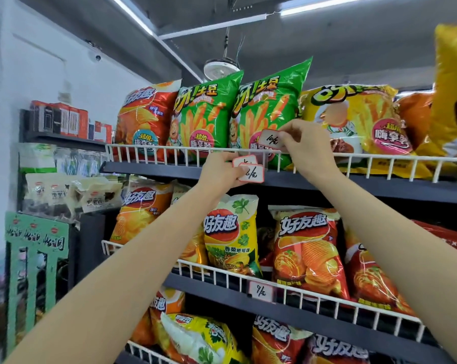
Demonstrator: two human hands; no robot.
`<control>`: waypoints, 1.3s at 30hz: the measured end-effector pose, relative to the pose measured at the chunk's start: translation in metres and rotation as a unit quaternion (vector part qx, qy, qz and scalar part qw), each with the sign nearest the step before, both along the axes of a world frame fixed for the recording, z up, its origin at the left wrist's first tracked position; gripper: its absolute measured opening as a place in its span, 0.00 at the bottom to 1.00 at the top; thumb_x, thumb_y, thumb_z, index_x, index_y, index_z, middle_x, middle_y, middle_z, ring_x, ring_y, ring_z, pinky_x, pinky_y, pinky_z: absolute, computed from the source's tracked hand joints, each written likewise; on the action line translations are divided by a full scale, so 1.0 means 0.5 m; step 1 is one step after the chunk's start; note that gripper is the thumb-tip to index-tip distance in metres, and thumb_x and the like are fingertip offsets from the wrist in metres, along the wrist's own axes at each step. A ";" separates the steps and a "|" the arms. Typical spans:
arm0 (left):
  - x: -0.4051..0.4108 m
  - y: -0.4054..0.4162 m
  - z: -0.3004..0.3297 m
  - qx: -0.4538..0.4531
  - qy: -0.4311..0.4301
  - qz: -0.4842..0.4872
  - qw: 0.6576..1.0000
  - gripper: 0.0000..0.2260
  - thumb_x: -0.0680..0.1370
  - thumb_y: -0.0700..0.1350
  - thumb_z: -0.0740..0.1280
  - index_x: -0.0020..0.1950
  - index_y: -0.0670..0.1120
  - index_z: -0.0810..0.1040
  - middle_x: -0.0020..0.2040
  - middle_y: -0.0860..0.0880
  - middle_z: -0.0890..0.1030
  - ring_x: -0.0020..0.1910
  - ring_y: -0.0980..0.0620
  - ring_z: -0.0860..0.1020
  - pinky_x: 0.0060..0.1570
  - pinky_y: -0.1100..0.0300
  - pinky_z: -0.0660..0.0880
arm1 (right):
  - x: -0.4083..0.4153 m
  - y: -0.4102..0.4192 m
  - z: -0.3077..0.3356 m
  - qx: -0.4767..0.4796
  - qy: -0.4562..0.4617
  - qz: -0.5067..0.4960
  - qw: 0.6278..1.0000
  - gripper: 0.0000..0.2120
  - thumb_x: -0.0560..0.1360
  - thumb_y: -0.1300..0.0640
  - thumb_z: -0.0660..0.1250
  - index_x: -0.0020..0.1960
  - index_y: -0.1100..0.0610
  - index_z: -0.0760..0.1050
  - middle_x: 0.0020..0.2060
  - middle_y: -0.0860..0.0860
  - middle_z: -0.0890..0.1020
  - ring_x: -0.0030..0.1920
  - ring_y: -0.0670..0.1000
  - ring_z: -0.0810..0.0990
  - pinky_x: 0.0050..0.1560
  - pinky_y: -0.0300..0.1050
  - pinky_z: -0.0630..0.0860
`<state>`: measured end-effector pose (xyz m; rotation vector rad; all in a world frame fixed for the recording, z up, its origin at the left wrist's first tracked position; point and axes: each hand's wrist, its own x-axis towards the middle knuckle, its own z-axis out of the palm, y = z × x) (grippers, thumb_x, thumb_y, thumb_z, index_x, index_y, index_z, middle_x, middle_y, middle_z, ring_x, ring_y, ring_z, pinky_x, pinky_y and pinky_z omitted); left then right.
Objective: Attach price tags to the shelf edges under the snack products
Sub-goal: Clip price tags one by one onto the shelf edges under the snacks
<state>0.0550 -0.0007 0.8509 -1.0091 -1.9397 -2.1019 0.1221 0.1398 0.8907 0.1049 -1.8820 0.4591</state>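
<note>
Fingers of my right hand (305, 145) pinch a red-bordered price tag (272, 139) marked 10, holding it against the white wire rail (380, 159) of the top shelf, in front of a green snack bag (272, 106). At eight o'clock from it, my left hand (222, 169) is closed on two more tags (249, 170), fanned against the dark shelf edge (353, 186). One tag (260, 291) already hangs on the rail at six o'clock, below.

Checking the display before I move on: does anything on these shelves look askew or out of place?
The yellow bag on the top shelf lies slumped on its side while the green bags beside it stand upright. Nothing looks spilled or torn.
</note>
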 end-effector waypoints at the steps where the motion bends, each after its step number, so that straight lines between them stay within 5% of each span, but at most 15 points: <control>1: -0.003 -0.002 -0.001 0.000 -0.003 -0.004 1.000 0.18 0.76 0.31 0.64 0.66 0.37 0.70 0.57 0.40 0.79 0.53 0.44 0.80 0.49 0.57 0.79 | -0.003 -0.004 0.001 0.011 0.002 -0.007 1.000 0.07 0.78 0.60 0.62 0.49 0.60 0.79 0.41 0.51 0.81 0.43 0.50 0.78 0.47 0.43 0.74; 4: -0.007 -0.009 -0.008 -0.024 -0.007 -0.011 1.000 0.20 0.75 0.32 0.66 0.65 0.42 0.67 0.56 0.38 0.79 0.47 0.46 0.81 0.39 0.59 0.81 | -0.014 -0.017 0.006 0.046 0.010 -0.020 0.999 0.08 0.77 0.60 0.63 0.48 0.60 0.80 0.41 0.51 0.81 0.42 0.47 0.76 0.46 0.39 0.71; 9: -0.019 -0.024 -0.014 -0.089 0.006 -0.023 0.996 0.21 0.74 0.31 0.68 0.60 0.50 0.66 0.55 0.36 0.78 0.50 0.43 0.82 0.47 0.48 0.81 | -0.041 -0.032 0.008 0.084 0.017 -0.063 0.994 0.08 0.76 0.57 0.65 0.49 0.57 0.82 0.44 0.52 0.83 0.43 0.47 0.76 0.49 0.42 0.72; 16: -0.030 -0.043 -0.018 -0.124 0.009 -0.053 0.991 0.25 0.74 0.30 0.66 0.63 0.52 0.65 0.47 0.37 0.79 0.44 0.45 0.82 0.43 0.53 0.82 | -0.043 -0.041 -0.011 0.165 -0.011 -0.148 0.975 0.07 0.76 0.57 0.65 0.52 0.55 0.80 0.46 0.54 0.83 0.49 0.56 0.79 0.50 0.53 0.75; 23: -0.028 -0.042 -0.021 -0.105 -0.004 -0.065 0.992 0.24 0.73 0.30 0.67 0.60 0.54 0.66 0.52 0.35 0.79 0.44 0.45 0.82 0.43 0.52 0.82 | -0.049 -0.041 -0.042 0.268 0.034 -0.272 0.924 0.06 0.74 0.65 0.65 0.47 0.57 0.77 0.35 0.57 0.81 0.40 0.59 0.77 0.38 0.47 0.60; 33: -0.026 -0.041 -0.016 -0.100 -0.011 -0.080 0.992 0.25 0.73 0.29 0.67 0.60 0.53 0.65 0.48 0.41 0.79 0.40 0.49 0.82 0.39 0.55 0.82 | -0.045 -0.049 -0.050 0.333 0.032 -0.333 0.882 0.11 0.62 0.68 0.76 0.41 0.59 0.78 0.36 0.55 0.79 0.38 0.58 0.77 0.33 0.45 0.68; 39: -0.025 -0.045 -0.012 -0.122 0.000 -0.065 0.990 0.26 0.73 0.30 0.67 0.63 0.53 0.65 0.49 0.38 0.79 0.43 0.46 0.82 0.43 0.52 0.82 | -0.046 -0.045 -0.059 0.336 0.019 -0.314 0.888 0.14 0.64 0.69 0.73 0.48 0.60 0.79 0.40 0.58 0.78 0.42 0.59 0.76 0.33 0.47 0.69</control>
